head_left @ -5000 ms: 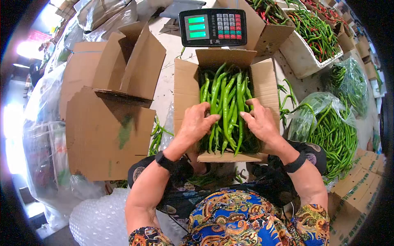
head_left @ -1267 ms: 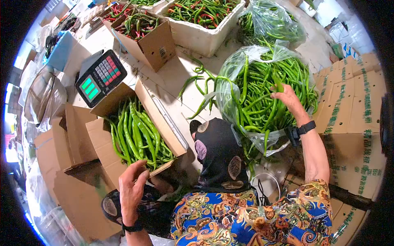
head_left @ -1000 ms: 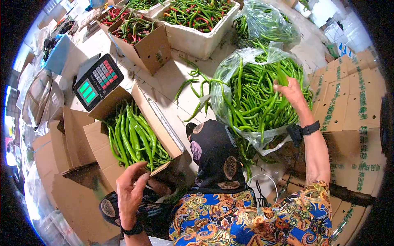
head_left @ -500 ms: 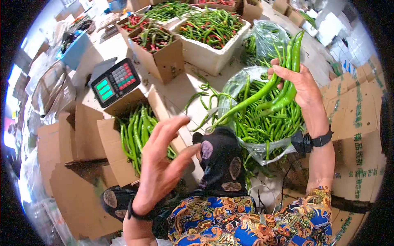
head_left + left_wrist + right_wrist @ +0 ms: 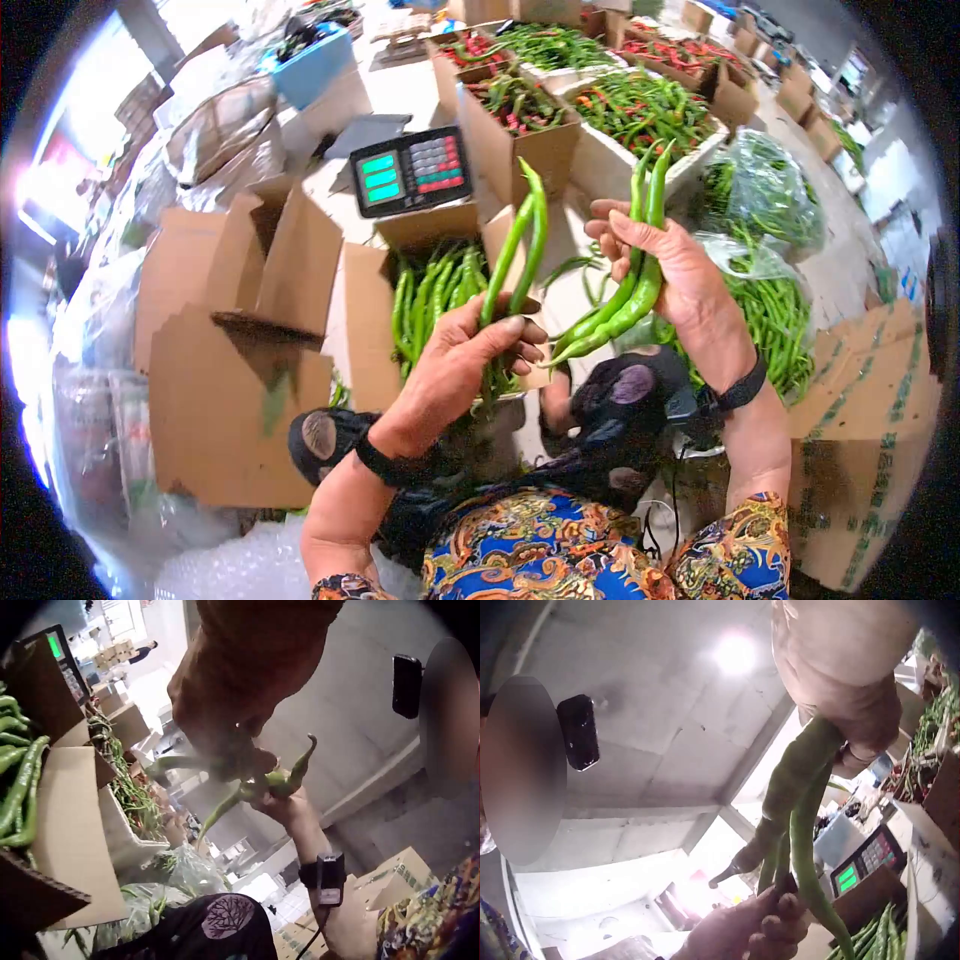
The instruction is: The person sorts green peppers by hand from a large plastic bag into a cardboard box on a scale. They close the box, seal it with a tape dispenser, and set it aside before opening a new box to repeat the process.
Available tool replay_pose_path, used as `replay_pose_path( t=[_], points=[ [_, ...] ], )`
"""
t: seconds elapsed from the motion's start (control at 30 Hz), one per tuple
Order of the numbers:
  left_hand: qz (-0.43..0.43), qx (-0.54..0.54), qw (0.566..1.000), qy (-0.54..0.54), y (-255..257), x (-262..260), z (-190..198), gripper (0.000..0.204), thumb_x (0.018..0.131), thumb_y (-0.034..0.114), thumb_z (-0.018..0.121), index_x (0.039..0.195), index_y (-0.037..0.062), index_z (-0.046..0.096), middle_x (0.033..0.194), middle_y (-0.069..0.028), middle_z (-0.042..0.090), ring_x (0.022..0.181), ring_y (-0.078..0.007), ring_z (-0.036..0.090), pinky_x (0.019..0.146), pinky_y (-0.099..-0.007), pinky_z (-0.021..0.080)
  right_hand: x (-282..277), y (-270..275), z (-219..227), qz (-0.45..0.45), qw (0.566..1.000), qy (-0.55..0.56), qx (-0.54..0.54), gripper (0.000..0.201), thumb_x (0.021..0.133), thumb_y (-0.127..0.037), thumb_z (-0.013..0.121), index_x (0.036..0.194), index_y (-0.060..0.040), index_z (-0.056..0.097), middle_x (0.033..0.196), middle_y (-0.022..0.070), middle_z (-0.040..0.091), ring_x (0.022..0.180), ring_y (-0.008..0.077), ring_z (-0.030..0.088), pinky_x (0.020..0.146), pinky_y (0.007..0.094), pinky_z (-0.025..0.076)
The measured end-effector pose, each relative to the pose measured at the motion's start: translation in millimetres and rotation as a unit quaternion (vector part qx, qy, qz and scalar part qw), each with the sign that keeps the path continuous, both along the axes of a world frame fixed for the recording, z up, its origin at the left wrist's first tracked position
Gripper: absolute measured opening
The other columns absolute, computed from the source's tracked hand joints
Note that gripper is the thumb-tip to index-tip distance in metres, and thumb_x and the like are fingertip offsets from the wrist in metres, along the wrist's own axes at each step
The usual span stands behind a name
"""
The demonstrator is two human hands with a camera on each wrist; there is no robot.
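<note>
Green chili peppers are in both hands, in front of the body. My left hand pinches a pair of long chili peppers, tips pointing up, just in front of the open carton. In my right hand are a few more chili peppers, their lower ends slanting toward the left hand. The right wrist view shows the peppers hanging from the right hand, with the left fingers right below. Several chili peppers lie lengthwise in the carton, partly hidden by the left hand.
A scale display with lit green numbers stands behind the carton. On the right, a clear bag of green peppers sits beside stacked cartons. White foam boxes of peppers are at the back; empty cardboard is left.
Both hands were in the carton five seconds ago. The right hand then went to the bag and lifted peppers out; now the left hand holds some too. The view has turned back left.
</note>
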State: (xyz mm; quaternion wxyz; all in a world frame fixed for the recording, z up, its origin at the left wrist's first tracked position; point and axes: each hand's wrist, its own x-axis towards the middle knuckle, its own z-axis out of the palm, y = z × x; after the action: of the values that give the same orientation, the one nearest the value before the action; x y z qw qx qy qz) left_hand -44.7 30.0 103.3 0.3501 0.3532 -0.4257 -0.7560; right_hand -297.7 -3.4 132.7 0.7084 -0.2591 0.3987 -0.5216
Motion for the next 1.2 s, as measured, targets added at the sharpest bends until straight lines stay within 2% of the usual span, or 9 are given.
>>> replay_pose_path(
  t=[0.3, 0.43, 0.5, 0.7, 0.73, 0.77, 0.87, 0.97, 1.2],
  points=[
    [0.154, 0.006, 0.984, -0.093, -17, 85, -31, 0.03, 0.096, 0.013, 0.055, 0.122, -0.0004, 0.053, 0.098, -0.0096, 0.066, 0.085, -0.0142, 0.063, 0.076, -0.0256, 0.051, 122, -40, -76, 0.127, 0.988, -0.006, 0.087, 0.035, 0.09, -0.016, 0.068, 0.119, -0.0033, 0.054, 0.091, 0.0102, 0.066, 0.075, 0.014, 0.064, 0.066, 0.0262, 0.055],
    [0.092, -0.09, 0.942, -0.309, -31, 98, -114, 0.041, 0.086, 0.02, 0.066, 0.119, -0.0039, 0.058, 0.102, -0.0132, 0.067, 0.093, -0.0213, 0.063, 0.085, -0.0341, 0.049, 116, -58, -192, 0.156, 0.926, 0.343, -0.007, 0.044, 0.081, -0.004, 0.069, 0.12, 0.0041, 0.052, 0.097, 0.0101, 0.064, 0.084, 0.0157, 0.061, 0.079, 0.0282, 0.05],
    [0.058, -0.21, 0.844, -0.49, -35, 98, -133, 0.045, 0.083, 0.021, 0.069, 0.12, -0.0023, 0.057, 0.094, -0.0167, 0.068, 0.085, -0.026, 0.065, 0.079, -0.0375, 0.051, 117, -53, -191, 0.158, 0.944, 0.285, 0.048, 0.047, 0.08, -0.003, 0.069, 0.122, 0.0067, 0.05, 0.098, 0.0099, 0.063, 0.083, 0.0152, 0.061, 0.076, 0.0282, 0.05],
    [0.056, -0.191, 0.852, -0.485, -44, 99, -114, 0.048, 0.08, 0.019, 0.069, 0.121, -0.0001, 0.055, 0.082, -0.0184, 0.068, 0.075, -0.0352, 0.065, 0.071, -0.0421, 0.051, 113, -65, -171, 0.122, 0.933, 0.34, 0.008, 0.053, 0.078, -0.011, 0.069, 0.126, 0.0038, 0.05, 0.108, 0.0134, 0.063, 0.094, 0.0188, 0.061, 0.083, 0.0315, 0.05],
    [0.054, -0.217, 0.847, -0.483, -43, 104, -114, 0.047, 0.081, 0.019, 0.069, 0.122, 0.0017, 0.054, 0.087, -0.02, 0.066, 0.08, -0.0369, 0.064, 0.074, -0.0427, 0.051, 115, -63, -159, 0.136, 0.915, 0.379, 0.0, 0.061, 0.081, -0.015, 0.069, 0.132, 0.006, 0.043, 0.116, 0.0189, 0.06, 0.106, 0.0261, 0.059, 0.095, 0.0355, 0.046],
    [0.063, -0.304, 0.797, -0.519, -39, 108, -116, 0.042, 0.082, 0.018, 0.068, 0.119, 0.0026, 0.056, 0.094, -0.0203, 0.064, 0.087, -0.037, 0.063, 0.077, -0.0431, 0.05, 110, -63, -170, 0.147, 0.826, 0.54, -0.067, 0.067, 0.083, -0.021, 0.068, 0.135, 0.0092, 0.038, 0.119, 0.0265, 0.058, 0.115, 0.0344, 0.056, 0.102, 0.0393, 0.041],
    [0.085, -0.307, 0.811, -0.491, -30, 111, -92, 0.035, 0.084, 0.016, 0.067, 0.115, 0.0018, 0.059, 0.098, -0.0187, 0.063, 0.091, -0.0367, 0.062, 0.08, -0.0434, 0.049, 105, -55, -146, 0.162, 0.788, 0.567, -0.177, 0.068, 0.083, -0.025, 0.066, 0.134, 0.0108, 0.038, 0.12, 0.0328, 0.055, 0.116, 0.0431, 0.053, 0.102, 0.0431, 0.04],
    [0.094, -0.298, 0.84, -0.443, -26, 112, -76, 0.033, 0.085, 0.015, 0.067, 0.114, 0.0013, 0.06, 0.098, -0.0185, 0.063, 0.088, -0.0358, 0.063, 0.075, -0.0409, 0.051, 110, -52, -95, 0.171, 0.726, 0.615, -0.255, 0.043, 0.084, -0.018, 0.066, 0.119, 0.0046, 0.055, 0.106, 0.0262, 0.062, 0.1, 0.0387, 0.062, 0.088, 0.0431, 0.048],
    [0.032, -0.304, 0.862, -0.405, -29, 111, -55, 0.034, 0.083, 0.011, 0.067, 0.115, 0.0021, 0.059, 0.095, -0.0186, 0.062, 0.087, -0.0366, 0.06, 0.074, -0.0412, 0.049, 122, -46, -43, 0.171, 0.78, 0.564, -0.209, 0.031, 0.082, -0.005, 0.068, 0.111, 0.0031, 0.061, 0.09, 0.0215, 0.066, 0.078, 0.0328, 0.068, 0.069, 0.0375, 0.053]
  ],
)
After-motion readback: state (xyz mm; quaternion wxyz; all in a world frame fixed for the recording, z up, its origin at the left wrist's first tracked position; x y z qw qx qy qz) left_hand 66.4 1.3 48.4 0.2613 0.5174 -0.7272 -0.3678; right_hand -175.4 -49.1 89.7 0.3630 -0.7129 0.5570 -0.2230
